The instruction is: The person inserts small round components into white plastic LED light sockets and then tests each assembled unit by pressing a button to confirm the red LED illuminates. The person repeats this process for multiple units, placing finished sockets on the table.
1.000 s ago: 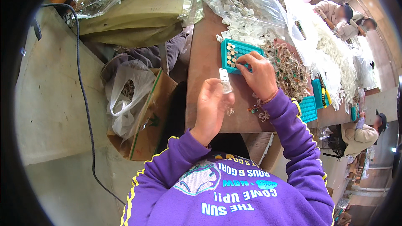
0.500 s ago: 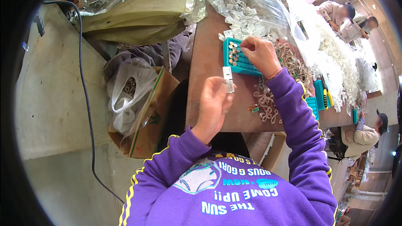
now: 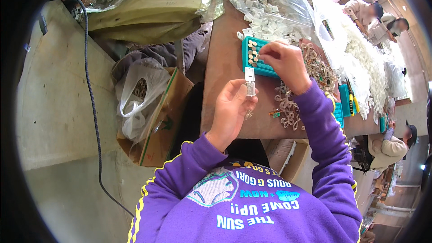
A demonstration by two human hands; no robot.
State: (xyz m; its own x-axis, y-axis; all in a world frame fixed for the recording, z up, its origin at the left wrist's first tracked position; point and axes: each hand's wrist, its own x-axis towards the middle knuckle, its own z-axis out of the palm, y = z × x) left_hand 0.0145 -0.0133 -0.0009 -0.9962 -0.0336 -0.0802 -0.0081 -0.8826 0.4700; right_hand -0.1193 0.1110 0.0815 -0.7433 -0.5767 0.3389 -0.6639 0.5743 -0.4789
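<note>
In my left hand (image 3: pixel 231 112) is a small hinged plastic case (image 3: pixel 250 91), white and clear, pinched between thumb and fingers with its lid unfolded upward. My right hand (image 3: pixel 288 65) hovers at a teal tray (image 3: pixel 247 68) with rows of round pockets. Its thumb and fingertips are pressed together; whatever they may hold is too small to make out. Several small round silvery discs (image 3: pixel 253 48), like coin cells, sit in the tray's left part. The right hand hides part of the tray's right side.
Beyond the tray lies a heap of white plastic cases (image 3: pixel 265 22) under clear bags. Looped clear wires (image 3: pixel 288 108) lie right of my hands. Yellow-handled pliers (image 3: pixel 353 101) rest by another teal tray (image 3: pixel 344 96). A cardboard box (image 3: pixel 157 130) stands left of the table; co-workers sit far right.
My left hand and the case have moved slightly right, and the case now stands straighter. My right hand has shifted a little right and down, its fingertips still at the tray.
</note>
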